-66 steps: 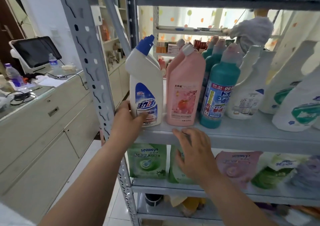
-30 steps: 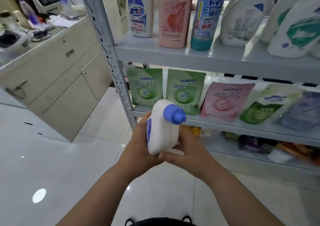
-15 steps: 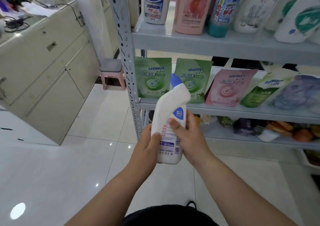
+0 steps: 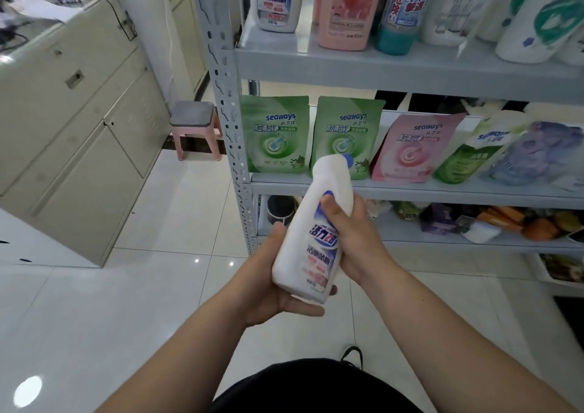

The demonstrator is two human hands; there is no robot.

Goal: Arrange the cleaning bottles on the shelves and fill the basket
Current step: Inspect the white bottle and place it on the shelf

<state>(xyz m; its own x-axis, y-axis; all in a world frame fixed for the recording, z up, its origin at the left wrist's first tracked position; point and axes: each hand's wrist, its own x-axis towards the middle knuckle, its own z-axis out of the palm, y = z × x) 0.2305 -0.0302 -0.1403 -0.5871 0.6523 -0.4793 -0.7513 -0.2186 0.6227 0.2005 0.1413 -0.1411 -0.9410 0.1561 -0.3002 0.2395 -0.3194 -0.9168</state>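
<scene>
Now we have turned the white bottle [image 4: 311, 223] so its front label faces us. Our left hand [image 4: 275, 289] cups its bottom and our right hand [image 4: 357, 245] wraps round its middle, both holding it. It leans with its blue cap [image 4: 347, 160] up and away from our hands, toward the shelves [image 4: 442, 191] just ahead of them.

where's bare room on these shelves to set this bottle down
For the held bottle: upper shelf has a bare left front corner, between the post and the shelved white bottle, and a thin gap between that and the pink bottle. Further right other bottles crowd to the edge. Middle shelf: pouches packed side by side, only a narrow front lip bare.
</scene>
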